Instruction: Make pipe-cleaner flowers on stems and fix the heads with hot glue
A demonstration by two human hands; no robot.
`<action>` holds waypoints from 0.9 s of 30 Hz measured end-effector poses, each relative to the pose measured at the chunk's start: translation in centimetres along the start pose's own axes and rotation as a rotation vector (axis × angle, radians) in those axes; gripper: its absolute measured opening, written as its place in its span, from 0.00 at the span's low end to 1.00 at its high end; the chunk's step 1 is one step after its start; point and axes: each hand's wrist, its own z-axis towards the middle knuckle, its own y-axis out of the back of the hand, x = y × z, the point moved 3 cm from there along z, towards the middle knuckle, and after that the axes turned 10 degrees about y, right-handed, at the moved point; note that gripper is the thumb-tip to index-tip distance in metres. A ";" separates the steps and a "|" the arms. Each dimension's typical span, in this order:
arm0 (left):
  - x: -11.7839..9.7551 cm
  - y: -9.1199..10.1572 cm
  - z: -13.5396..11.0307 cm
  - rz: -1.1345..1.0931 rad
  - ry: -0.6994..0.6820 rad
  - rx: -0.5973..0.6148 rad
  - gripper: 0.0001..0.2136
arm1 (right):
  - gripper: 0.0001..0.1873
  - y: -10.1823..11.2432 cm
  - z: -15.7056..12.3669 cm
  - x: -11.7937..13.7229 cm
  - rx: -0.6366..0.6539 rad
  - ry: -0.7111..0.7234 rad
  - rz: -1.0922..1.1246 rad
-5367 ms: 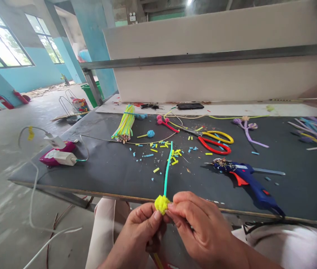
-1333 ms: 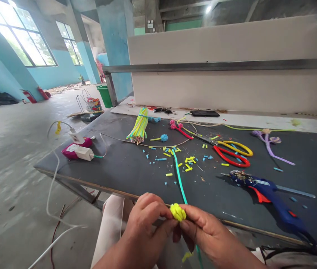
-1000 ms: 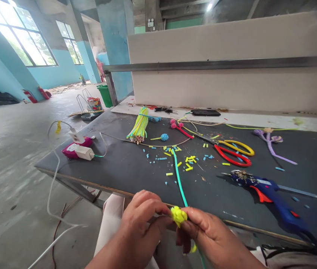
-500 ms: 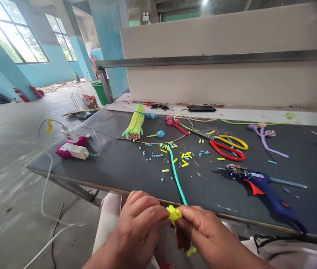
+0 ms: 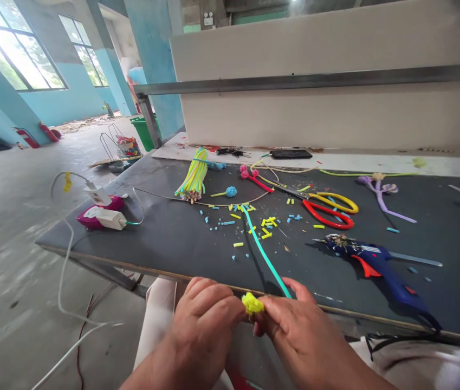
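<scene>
Between my two hands, just in front of the table edge, is a small fuzzy yellow pipe-cleaner ball [image 5: 253, 304]. My left hand [image 5: 203, 325] pinches it from the left with thumb and forefinger. From the other side the thumb and fingers of my right hand [image 5: 300, 327] grip it. A long teal pipe cleaner [image 5: 265, 254] rises from behind my right hand and reaches over the table; whether it joins the yellow ball is hidden. Short yellow and blue pipe-cleaner pieces [image 5: 269, 222] lie scattered around its far end.
On the dark table [image 5: 164, 238] lie scissors [image 5: 329, 210] with red and yellow handles and a blue glue gun [image 5: 380, 260]. Farther back are a pipe-cleaner bundle [image 5: 193, 176], a blue ball on a stem [image 5: 231, 192] and a purple piece [image 5: 382, 197]. A magenta power strip [image 5: 91, 216] sits left.
The near end of the teal pipe cleaner has swung right, and a right-hand finger has lifted beside it. The yellow ball has turned slightly; the yellow strand below my right hand is out of sight.
</scene>
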 end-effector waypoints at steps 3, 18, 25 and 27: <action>0.0 -0.1 0.0 -0.035 0.029 0.017 0.10 | 0.12 0.0 -0.2 0.0 -0.062 0.065 -0.042; 0.4 -1.6 0.4 -0.667 1.037 0.240 0.05 | 0.11 -0.1 -0.6 0.2 -0.258 0.176 -0.088; 0.4 1.1 0.7 -0.349 0.551 -0.115 0.06 | 0.17 1.2 -0.1 0.0 -0.136 -0.058 0.411; -0.2 1.2 0.9 -0.300 0.349 -0.126 0.07 | 0.19 1.4 0.0 0.2 -0.121 -0.117 0.489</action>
